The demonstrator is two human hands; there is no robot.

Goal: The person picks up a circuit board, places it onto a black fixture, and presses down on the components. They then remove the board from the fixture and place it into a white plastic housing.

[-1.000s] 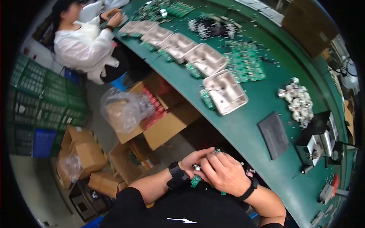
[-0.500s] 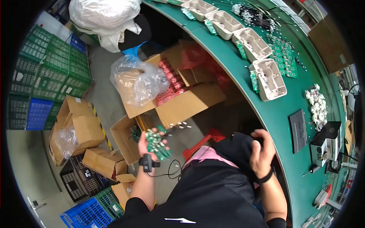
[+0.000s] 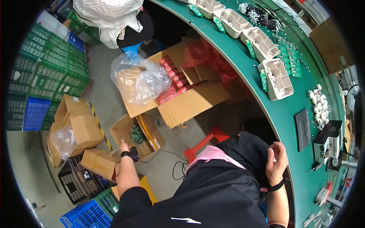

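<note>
My left hand [image 3: 124,146] is low at the left wall of a small cardboard box [image 3: 153,132] on the floor, most of its fingers out of sight. A heap of green circuit boards [image 3: 137,135] lies in that box beside a strip of yellow-brown material. No boards show in the visible part of the hand. My right hand [image 3: 276,162] hangs beside the green bench's edge, fingers loosely curved and the thumb apart, with nothing seen in it.
Beige divided trays [image 3: 276,81] with small green boards line the bench [image 3: 262,104]. A large open carton [image 3: 194,104] holds red-wrapped packs. A red stool [image 3: 205,144] stands by my legs; green crates [image 3: 49,68] are stacked at left.
My left hand has moved down and left to the small box, and the handful of green circuit boards no longer shows in it. My right hand has shifted slightly right and down.
</note>
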